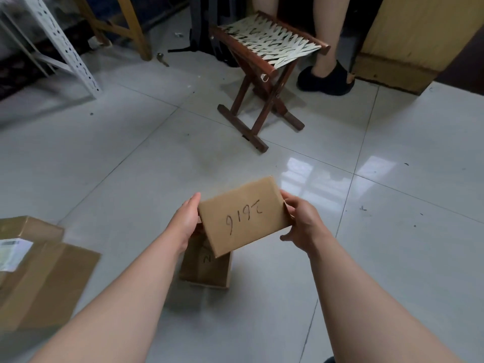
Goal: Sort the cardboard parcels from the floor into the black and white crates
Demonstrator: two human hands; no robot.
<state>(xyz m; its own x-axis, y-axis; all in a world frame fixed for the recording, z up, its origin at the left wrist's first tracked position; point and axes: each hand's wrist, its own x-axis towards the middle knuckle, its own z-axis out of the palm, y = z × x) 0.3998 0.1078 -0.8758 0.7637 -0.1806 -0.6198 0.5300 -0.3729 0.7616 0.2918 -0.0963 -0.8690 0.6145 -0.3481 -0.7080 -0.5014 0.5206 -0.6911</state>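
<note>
A flat brown cardboard parcel (242, 216) with handwritten black marks on its top hangs above the tiled floor, held between both hands. My left hand (184, 221) presses on its left edge and my right hand (301, 222) grips its right edge. Right beneath it a second small cardboard parcel (207, 269) lies on the floor, partly hidden by the held one. Larger cardboard boxes (39, 271) sit at the lower left, one with a white label. No black or white crate is in view.
A wooden folding stool (264, 74) with a woven seat stands ahead, with another person's leg and black shoe (326, 77) beside it. A white metal shelf frame (62, 45) is at the far left and a wooden cabinet (416, 40) at the far right.
</note>
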